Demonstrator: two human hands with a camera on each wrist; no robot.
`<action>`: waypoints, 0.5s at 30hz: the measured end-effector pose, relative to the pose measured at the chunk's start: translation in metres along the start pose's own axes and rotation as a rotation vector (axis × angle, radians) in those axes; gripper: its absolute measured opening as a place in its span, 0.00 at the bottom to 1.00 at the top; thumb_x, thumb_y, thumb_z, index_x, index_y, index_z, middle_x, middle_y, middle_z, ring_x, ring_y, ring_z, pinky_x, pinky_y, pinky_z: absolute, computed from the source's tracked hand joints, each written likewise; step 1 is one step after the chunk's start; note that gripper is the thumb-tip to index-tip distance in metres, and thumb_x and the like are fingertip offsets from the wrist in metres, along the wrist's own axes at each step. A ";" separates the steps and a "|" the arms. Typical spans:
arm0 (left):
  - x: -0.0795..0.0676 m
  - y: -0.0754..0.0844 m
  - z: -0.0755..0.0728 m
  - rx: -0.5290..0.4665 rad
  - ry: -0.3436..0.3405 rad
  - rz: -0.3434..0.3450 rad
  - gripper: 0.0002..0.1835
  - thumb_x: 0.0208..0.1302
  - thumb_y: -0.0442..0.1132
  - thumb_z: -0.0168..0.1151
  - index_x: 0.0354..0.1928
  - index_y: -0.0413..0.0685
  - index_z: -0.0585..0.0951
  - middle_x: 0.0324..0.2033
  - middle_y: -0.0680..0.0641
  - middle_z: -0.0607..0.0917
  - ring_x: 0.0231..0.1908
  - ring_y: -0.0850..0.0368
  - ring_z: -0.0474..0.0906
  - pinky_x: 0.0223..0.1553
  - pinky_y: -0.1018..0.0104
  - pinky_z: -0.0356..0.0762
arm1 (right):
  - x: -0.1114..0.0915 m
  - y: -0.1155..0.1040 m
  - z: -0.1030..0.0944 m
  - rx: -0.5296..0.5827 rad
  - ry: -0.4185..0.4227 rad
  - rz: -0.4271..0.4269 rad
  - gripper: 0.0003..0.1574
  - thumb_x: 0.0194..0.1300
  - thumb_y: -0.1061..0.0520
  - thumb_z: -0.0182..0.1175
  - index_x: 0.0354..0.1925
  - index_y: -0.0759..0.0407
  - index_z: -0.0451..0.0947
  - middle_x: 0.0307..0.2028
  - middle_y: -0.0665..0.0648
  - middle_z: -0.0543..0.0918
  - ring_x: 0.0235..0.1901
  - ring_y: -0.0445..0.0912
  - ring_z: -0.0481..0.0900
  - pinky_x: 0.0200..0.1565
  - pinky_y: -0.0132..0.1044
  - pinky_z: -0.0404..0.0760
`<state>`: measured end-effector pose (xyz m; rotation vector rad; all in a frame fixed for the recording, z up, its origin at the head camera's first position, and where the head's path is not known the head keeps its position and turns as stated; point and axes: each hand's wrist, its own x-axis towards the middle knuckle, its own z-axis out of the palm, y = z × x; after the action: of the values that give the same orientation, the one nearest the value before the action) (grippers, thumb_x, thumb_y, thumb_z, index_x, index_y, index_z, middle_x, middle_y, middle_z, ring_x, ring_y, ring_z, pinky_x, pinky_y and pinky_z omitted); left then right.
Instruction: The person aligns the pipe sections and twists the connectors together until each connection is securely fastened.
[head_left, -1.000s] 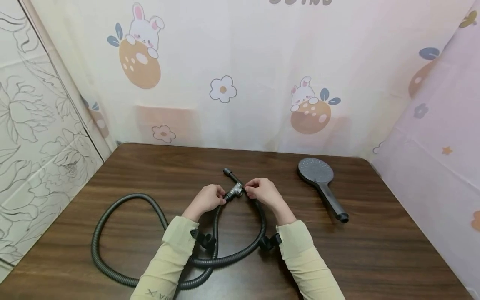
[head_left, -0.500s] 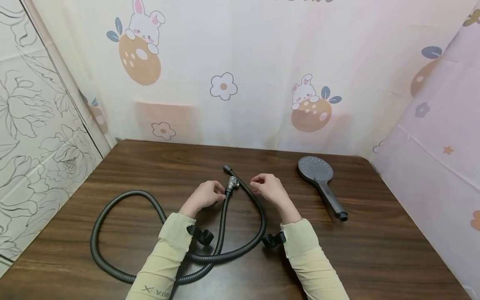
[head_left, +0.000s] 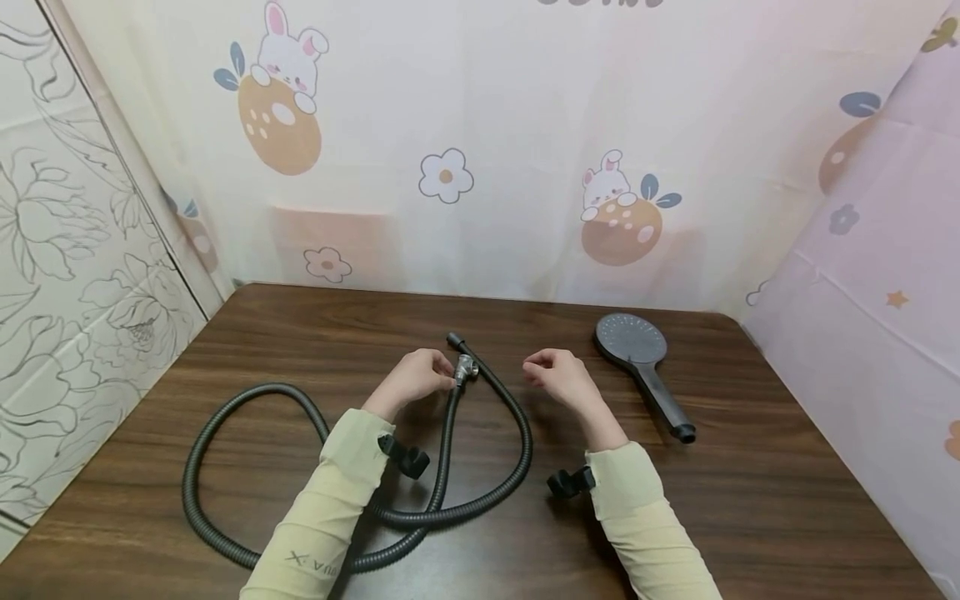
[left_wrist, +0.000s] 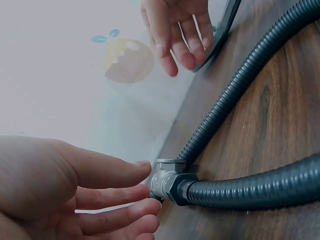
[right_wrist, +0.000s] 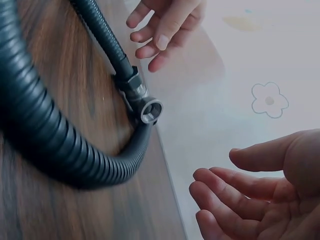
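A dark ribbed shower hose (head_left: 517,454) lies looped on the table, one end joined to a silver metal tee fitting (head_left: 467,367). Its other end, a dark tip (head_left: 455,340), lies just beyond the fitting. My left hand (head_left: 415,379) is beside the fitting, thumb and fingers apart and relaxed; in the right wrist view a gap shows between that hand (right_wrist: 167,30) and the fitting (right_wrist: 150,107). To the right of the hose, my right hand (head_left: 566,379) hovers with loosely bent fingers, holding nothing. An open threaded port of the fitting faces the right wrist camera.
A grey shower head (head_left: 643,367) with a round face lies on the right of the brown wooden table (head_left: 750,500). Behind the table hangs a printed curtain (head_left: 510,225). Black camera mounts are strapped to both wrists.
My right hand has drawn away from the fitting to the right. The fitting has turned more upright and lies on the table, and my left hand's fingers have let go of it.
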<state>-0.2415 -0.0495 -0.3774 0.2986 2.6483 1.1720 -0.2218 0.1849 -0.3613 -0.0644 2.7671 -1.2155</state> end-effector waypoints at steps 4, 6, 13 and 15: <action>0.007 0.001 0.001 0.026 0.013 -0.004 0.11 0.56 0.40 0.63 0.39 0.42 0.80 0.35 0.48 0.82 0.36 0.55 0.76 0.39 0.61 0.74 | -0.003 0.002 -0.006 -0.017 0.004 -0.005 0.18 0.66 0.52 0.52 0.48 0.63 0.76 0.38 0.59 0.83 0.41 0.53 0.80 0.42 0.42 0.77; 0.010 0.001 0.001 0.021 0.031 -0.002 0.11 0.56 0.40 0.63 0.40 0.42 0.80 0.35 0.47 0.82 0.36 0.55 0.77 0.38 0.61 0.74 | -0.003 0.003 -0.007 -0.029 -0.001 -0.019 0.19 0.66 0.50 0.52 0.48 0.61 0.76 0.39 0.59 0.83 0.41 0.53 0.80 0.42 0.42 0.76; 0.016 0.000 0.004 -0.005 0.112 0.000 0.11 0.54 0.39 0.64 0.39 0.42 0.80 0.32 0.47 0.82 0.33 0.55 0.76 0.36 0.63 0.73 | -0.006 0.007 -0.012 -0.058 -0.004 -0.046 0.21 0.65 0.47 0.53 0.50 0.58 0.75 0.40 0.60 0.82 0.41 0.54 0.78 0.40 0.43 0.74; 0.018 0.000 0.006 -0.019 0.142 0.001 0.10 0.55 0.39 0.63 0.38 0.42 0.80 0.33 0.47 0.83 0.34 0.55 0.77 0.38 0.62 0.73 | -0.007 0.010 -0.015 -0.057 0.014 -0.042 0.21 0.66 0.47 0.52 0.51 0.58 0.75 0.42 0.61 0.81 0.42 0.54 0.78 0.40 0.43 0.74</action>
<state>-0.2571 -0.0398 -0.3837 0.2206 2.7560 1.2613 -0.2168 0.2035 -0.3583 -0.1204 2.8263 -1.1503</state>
